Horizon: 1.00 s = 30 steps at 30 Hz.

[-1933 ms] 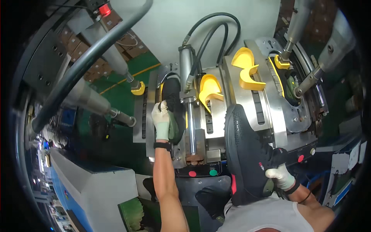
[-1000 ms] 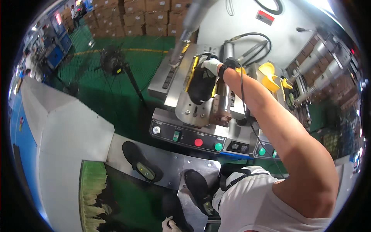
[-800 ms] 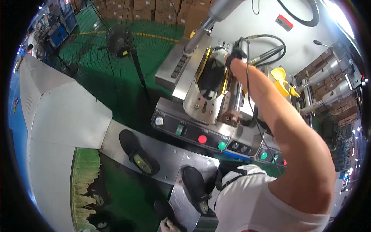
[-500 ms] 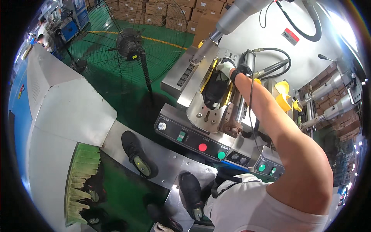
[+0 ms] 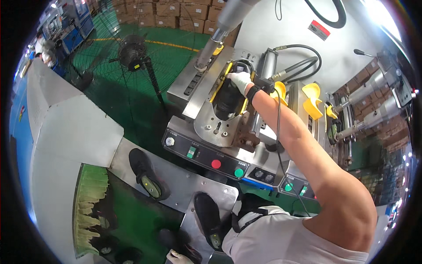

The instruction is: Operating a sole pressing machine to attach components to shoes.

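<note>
My right hand (image 5: 239, 82), in a white glove, closes over the upper of a black shoe (image 5: 227, 100). That shoe lies between yellow strips in the cradle of a metal press (image 5: 215, 140), its toe towards me. A grey patch shows at its far end, beyond my fingers. At the bottom edge my gloved left hand (image 5: 178, 258) is only partly in view, its fingers curled at another dark shoe (image 5: 184, 243). Two more black shoes, one (image 5: 143, 165) farther left and one (image 5: 207, 213) nearer, rest on a metal ledge (image 5: 180, 189).
A steel cylinder (image 5: 215, 42) slants over the press. Along its front runs a panel with a red button (image 5: 216, 164) and a green one (image 5: 238, 172). Yellow pads (image 5: 312, 101) stand to the right. A large fan (image 5: 132, 53) and stacked cartons (image 5: 167, 15) are behind.
The whole view has shifted, so the machine appears farther left. My right hand has slid slightly nearer along the shoe, baring a grey patch at its far end. More of my left hand shows.
</note>
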Tool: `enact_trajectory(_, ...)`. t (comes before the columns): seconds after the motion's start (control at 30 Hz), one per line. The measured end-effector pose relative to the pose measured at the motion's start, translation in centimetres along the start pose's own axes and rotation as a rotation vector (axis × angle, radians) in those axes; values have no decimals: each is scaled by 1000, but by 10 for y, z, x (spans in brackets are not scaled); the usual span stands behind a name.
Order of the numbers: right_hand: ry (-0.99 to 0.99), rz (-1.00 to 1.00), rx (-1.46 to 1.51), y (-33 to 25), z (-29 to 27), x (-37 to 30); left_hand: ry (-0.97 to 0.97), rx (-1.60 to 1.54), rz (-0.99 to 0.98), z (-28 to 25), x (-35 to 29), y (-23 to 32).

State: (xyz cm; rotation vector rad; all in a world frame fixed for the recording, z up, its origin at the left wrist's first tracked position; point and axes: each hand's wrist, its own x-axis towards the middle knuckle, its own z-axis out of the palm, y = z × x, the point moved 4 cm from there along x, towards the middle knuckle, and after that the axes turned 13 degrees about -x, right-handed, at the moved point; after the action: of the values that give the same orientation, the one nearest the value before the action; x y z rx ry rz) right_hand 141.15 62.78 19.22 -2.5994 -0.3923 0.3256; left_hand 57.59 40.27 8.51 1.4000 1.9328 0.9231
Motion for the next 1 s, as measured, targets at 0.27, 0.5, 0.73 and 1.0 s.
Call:
enact_trajectory(0.27, 139, 124, -70, -20, -9, -68, 0, 119, 58, -7, -2, -26)
enact_trajectory(0.5, -23, -241, -520, -2, -38, -82, -43, -128, 49, 12, 11, -33)
enact_trajectory(0.73, -90, -817, 190, 2, -28, -350, -30, -211, -91, -17, -2, -37)
enact_trajectory(1.0, -58, -879, -786, 201, 72, -411, -390, -141, -131, -35, -24, -72)
